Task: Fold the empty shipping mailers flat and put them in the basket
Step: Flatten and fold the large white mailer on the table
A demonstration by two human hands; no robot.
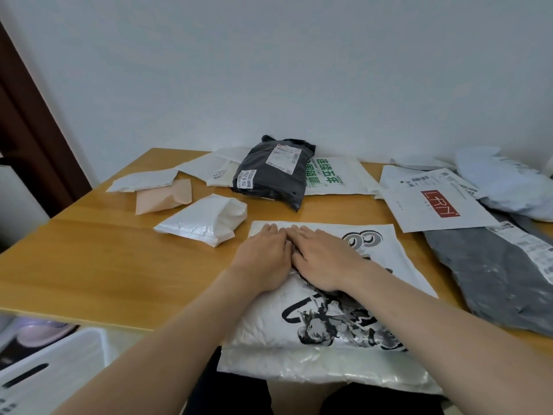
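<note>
A large white mailer with black cartoon print lies on the wooden table, its near end hanging over the front edge. My left hand and my right hand press flat on its far half, side by side, fingers straight and touching each other. A white basket stands below the table at the lower left. Other mailers lie around: a folded white bubble mailer, a black mailer with labels, and a grey mailer at the right.
A white mailer with green print, a white sheet with a red logo, a peach envelope and more white mailers lie across the back of the table. The wall runs right behind. Bare wood shows at the left.
</note>
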